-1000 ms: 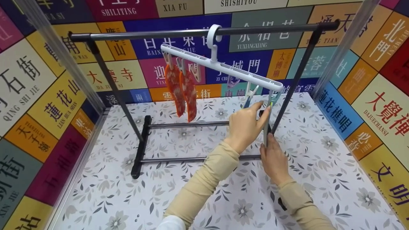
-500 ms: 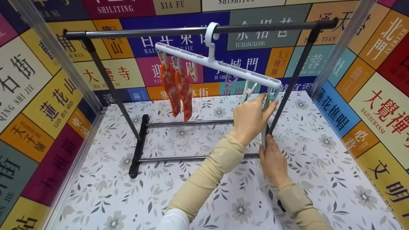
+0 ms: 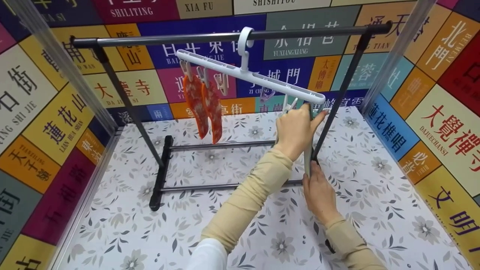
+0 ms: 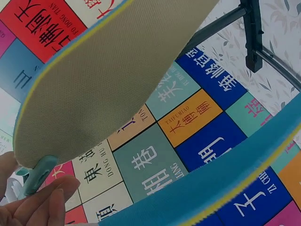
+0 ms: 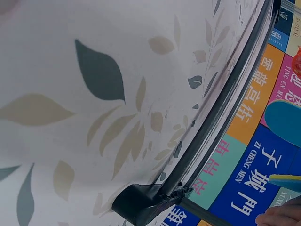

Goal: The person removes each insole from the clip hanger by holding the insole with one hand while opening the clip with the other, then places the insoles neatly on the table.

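Observation:
My left hand (image 3: 294,129) is raised under the right end of a white clip hanger (image 3: 262,80). In the left wrist view its fingers pinch a green clothespin (image 4: 40,174) at the end of an insole (image 4: 99,80) with a beige mesh underside and blue-yellow edge. Lower down, my right hand (image 3: 320,195) holds that insole's bottom end between thumb and fingers. A second blue insole (image 4: 225,174) hangs beside it, mostly hidden behind the left hand in the head view. Two orange-red patterned insoles (image 3: 195,105) hang from clothespins on the hanger's left side.
A black metal rack (image 3: 157,39) carries the hanger on its top bar. Its feet (image 3: 161,172) stand on a table (image 3: 262,232) covered in floral cloth. An unused beige clothespin (image 3: 222,84) and a purple one (image 3: 267,95) dangle from the hanger. Sign-printed walls surround the table.
My left hand has closed in slightly higher around the clothespin at the hanger's right end. My right hand stays at the insole's bottom. The whole view has shifted a little.

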The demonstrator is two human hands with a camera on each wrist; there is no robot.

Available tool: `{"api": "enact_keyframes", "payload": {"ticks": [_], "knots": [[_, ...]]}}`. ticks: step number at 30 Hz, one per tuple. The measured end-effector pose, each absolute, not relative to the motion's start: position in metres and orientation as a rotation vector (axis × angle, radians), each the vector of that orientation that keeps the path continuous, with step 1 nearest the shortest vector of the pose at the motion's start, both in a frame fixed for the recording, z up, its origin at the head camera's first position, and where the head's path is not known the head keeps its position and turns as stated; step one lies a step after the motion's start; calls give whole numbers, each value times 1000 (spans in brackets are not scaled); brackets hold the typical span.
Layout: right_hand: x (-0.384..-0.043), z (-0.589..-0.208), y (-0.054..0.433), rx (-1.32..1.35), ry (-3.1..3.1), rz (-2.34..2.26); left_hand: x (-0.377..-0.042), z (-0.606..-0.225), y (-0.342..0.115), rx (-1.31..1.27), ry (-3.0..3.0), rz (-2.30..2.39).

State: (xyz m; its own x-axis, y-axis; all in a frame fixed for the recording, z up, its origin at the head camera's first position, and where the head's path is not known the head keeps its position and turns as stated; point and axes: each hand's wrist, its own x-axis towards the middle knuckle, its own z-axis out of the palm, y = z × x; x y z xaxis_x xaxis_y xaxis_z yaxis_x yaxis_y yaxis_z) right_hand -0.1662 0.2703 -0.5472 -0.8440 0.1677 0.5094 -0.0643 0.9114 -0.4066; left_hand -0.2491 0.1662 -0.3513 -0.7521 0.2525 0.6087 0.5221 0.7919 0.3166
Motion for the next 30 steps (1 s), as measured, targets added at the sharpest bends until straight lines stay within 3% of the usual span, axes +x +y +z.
{"api": "enact_keyframes", "payload": {"ticks": [18, 30], "knots": [[-156, -552, 266, -77, -2480, 558, -254, -353, 165, -640, -2316, -682], [-127, -568, 269, -56, -2508, 590, -257, -353, 162, -610, -2290, -670]]}}
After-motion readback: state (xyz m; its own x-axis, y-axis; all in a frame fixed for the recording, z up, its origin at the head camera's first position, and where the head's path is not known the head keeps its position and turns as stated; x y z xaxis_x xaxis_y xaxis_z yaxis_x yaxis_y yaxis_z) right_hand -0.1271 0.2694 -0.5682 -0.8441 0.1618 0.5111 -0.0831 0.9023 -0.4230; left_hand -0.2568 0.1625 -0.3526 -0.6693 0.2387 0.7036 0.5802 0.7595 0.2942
